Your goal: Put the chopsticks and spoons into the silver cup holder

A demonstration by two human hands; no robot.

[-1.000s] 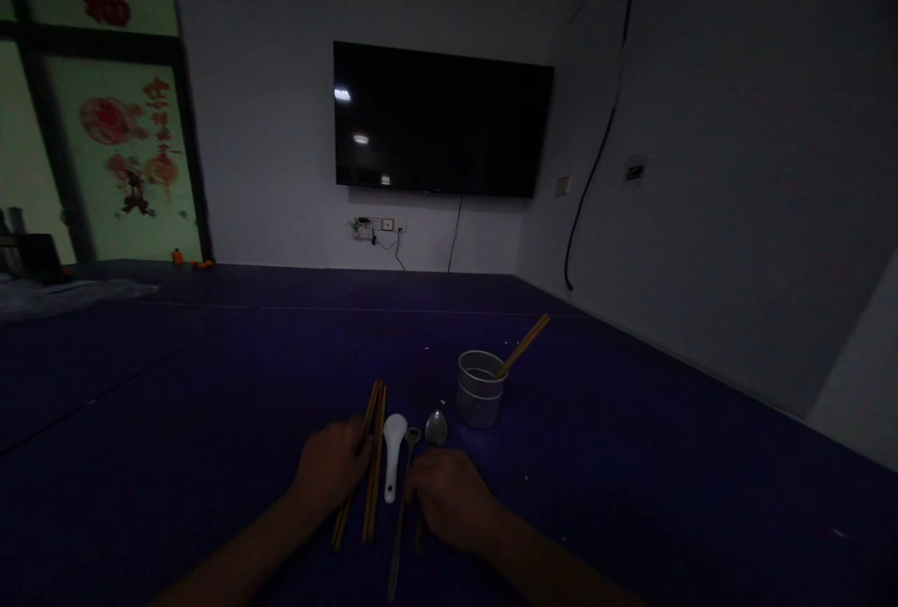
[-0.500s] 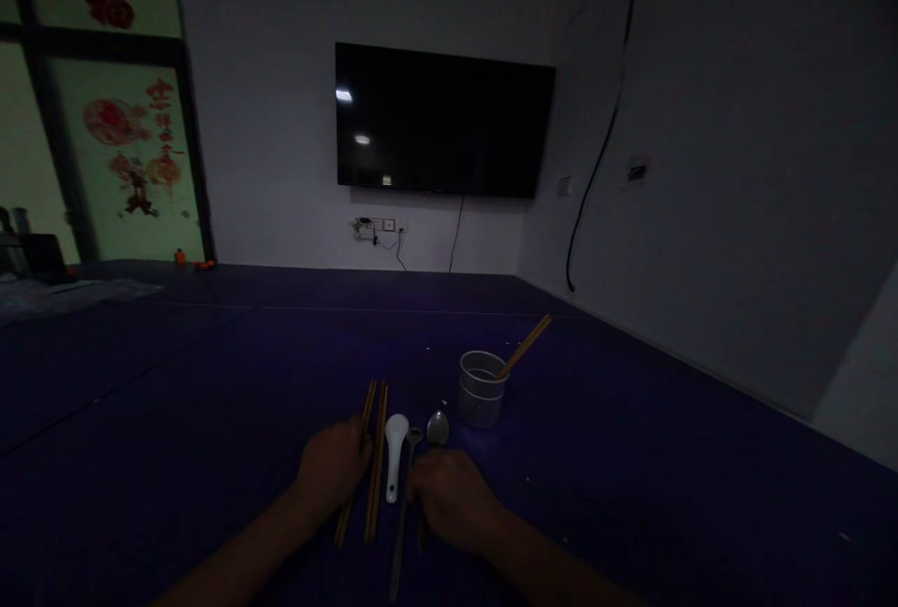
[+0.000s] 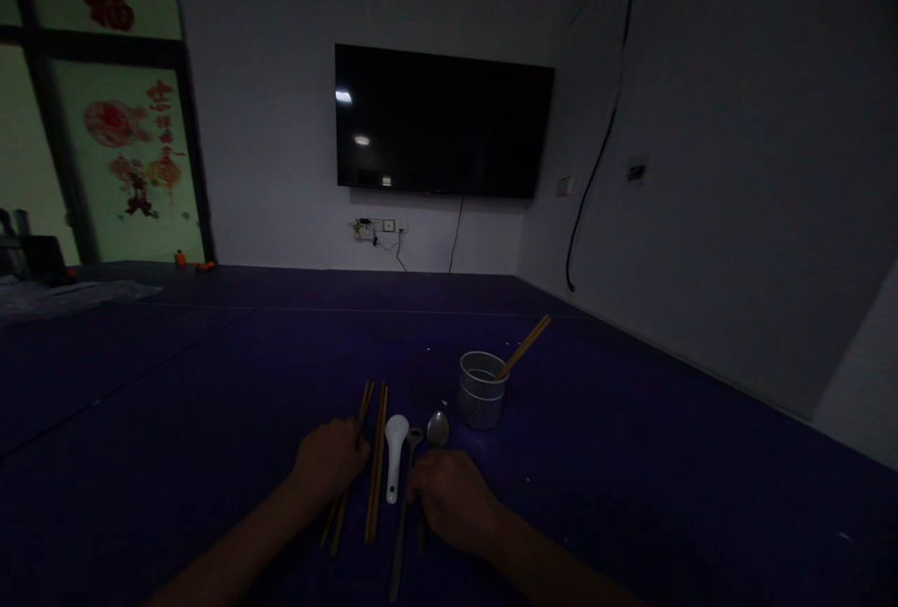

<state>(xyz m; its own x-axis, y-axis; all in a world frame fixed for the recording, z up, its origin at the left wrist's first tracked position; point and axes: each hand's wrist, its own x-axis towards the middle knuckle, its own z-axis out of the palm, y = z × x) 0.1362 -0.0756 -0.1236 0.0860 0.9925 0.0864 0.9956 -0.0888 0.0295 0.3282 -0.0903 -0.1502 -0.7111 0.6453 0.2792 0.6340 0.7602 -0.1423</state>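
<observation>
My left hand (image 3: 331, 459) is closed around a pair of wooden chopsticks (image 3: 339, 523), which slant across the dark blue surface. Just right of it lies a second pair of chopsticks (image 3: 377, 476), side by side. A white soup spoon (image 3: 394, 457) comes after these, bowl away from me. Beside it is a long thin metal utensil (image 3: 398, 551) with a small head. My right hand (image 3: 453, 499), fingers curled, covers the handle of a metal spoon (image 3: 438, 428) and nearly touches the thin utensil. A metal cup (image 3: 481, 401) stands upright beyond, with chopsticks (image 3: 525, 346) leaning in it.
The dark blue surface (image 3: 231, 373) reaches to the wall, with small white scraps on it. A black television (image 3: 441, 121) hangs on the wall, sockets (image 3: 383, 225) below it. Clear plastic sheeting (image 3: 77, 296) lies far left. A black cable (image 3: 596, 158) hangs at right.
The chopsticks in my left hand have shifted slightly left, and their near ends have spread apart. My right hand and the other utensils stay where they were.
</observation>
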